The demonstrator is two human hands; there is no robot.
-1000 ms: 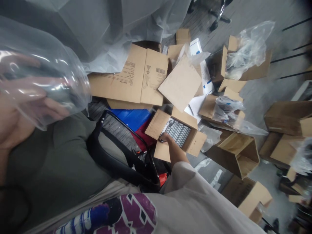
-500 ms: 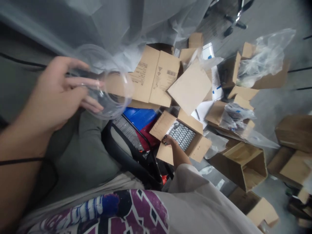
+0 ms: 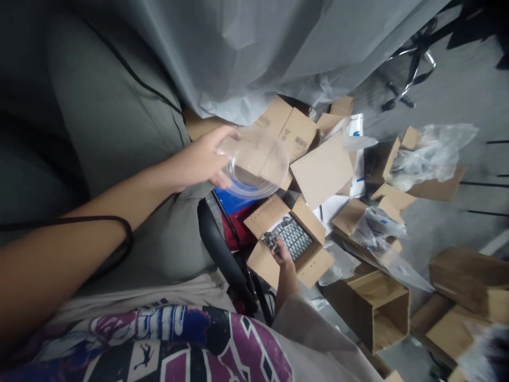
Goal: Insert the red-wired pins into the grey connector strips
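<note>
My left hand (image 3: 210,156) grips the rim of a clear round plastic container (image 3: 258,192), thumb and fingers on its near side. The container is tilted, and nothing shows inside it. Lower right, my right hand (image 3: 281,252) reaches into an open cardboard box (image 3: 266,215). Tight rows of small grey parts (image 3: 296,239) fill the box, with some loose ones at its upper left corner. The fingers of my right hand are curled round a few small grey parts (image 3: 272,242); their exact kind is too small to make out.
Flattened cardboard (image 3: 322,170) and a larger printed carton (image 3: 292,132) lie beyond the box. Plastic bags (image 3: 421,159) spill from another carton at right. An open carton (image 3: 392,313) stands lower right. A grey sheet (image 3: 254,53) hangs above; a black cable crosses my left forearm.
My left hand has carried the clear container rightward, closer to the box of grey parts. My right hand stays in the box, its fingers now lifted with small parts. The camera view has turned.
</note>
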